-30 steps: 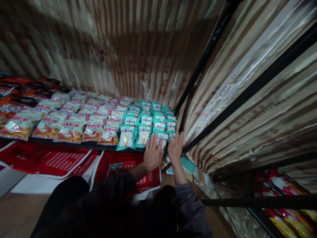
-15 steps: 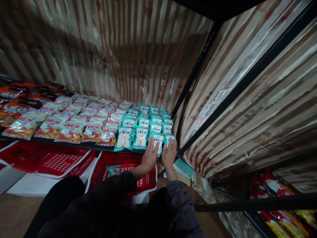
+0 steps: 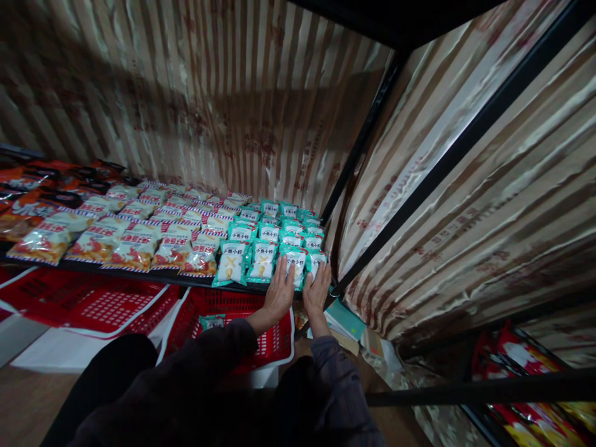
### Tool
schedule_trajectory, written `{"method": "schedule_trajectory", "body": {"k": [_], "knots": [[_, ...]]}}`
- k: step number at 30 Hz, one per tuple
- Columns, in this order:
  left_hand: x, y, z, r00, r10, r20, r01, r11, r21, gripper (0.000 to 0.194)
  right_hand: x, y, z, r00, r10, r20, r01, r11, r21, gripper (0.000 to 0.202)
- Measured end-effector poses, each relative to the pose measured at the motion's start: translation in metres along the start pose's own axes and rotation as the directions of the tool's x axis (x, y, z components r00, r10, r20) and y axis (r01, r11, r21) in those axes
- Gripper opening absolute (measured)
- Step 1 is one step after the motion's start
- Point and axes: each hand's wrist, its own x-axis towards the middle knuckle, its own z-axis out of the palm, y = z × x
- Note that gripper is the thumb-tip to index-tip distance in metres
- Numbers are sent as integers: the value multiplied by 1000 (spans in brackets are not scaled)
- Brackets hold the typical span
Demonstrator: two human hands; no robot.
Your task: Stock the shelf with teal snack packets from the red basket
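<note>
Rows of small teal and white snack bags (image 3: 264, 259) lie on the right end of a black shelf (image 3: 139, 273). My left hand (image 3: 280, 292) rests with its fingers stretched out against a front teal snack bag (image 3: 296, 261). Just right of it, my right hand (image 3: 317, 289) lies with extended fingers on the corner snack bag (image 3: 316, 259). Neither hand is wrapped around a bag. The fingers partly cover the fronts of both bags.
White and red snack bags (image 3: 133, 242) and orange-black bags (image 3: 25, 211) fill the shelf leftward. Below stand red baskets (image 3: 107, 304), one with a teal bag (image 3: 212, 321) inside. A black post (image 3: 363, 261) rises at right, near papers (image 3: 345, 320) on the floor. Striped curtain (image 3: 209, 93) hangs behind.
Both hands stay on the two front right bags, with little visible movement. The whole view has shifted slightly.
</note>
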Motion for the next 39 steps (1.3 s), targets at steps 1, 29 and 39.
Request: {"method": "schedule_trajectory", "body": {"k": [1, 29, 39], "knots": [[0, 0, -1, 1000, 14, -4, -14, 1000, 12, 64, 0, 0, -1, 1000, -10, 0, 10, 1000, -17, 60], [9, 4, -3, 991, 33, 128, -43, 996, 79, 61, -4, -8, 3, 999, 6, -34, -10, 994, -105, 61], [9, 2, -2, 989, 40, 144, -53, 995, 84, 63, -5, -7, 3, 1000, 10, -20, -12, 995, -102, 60]]}}
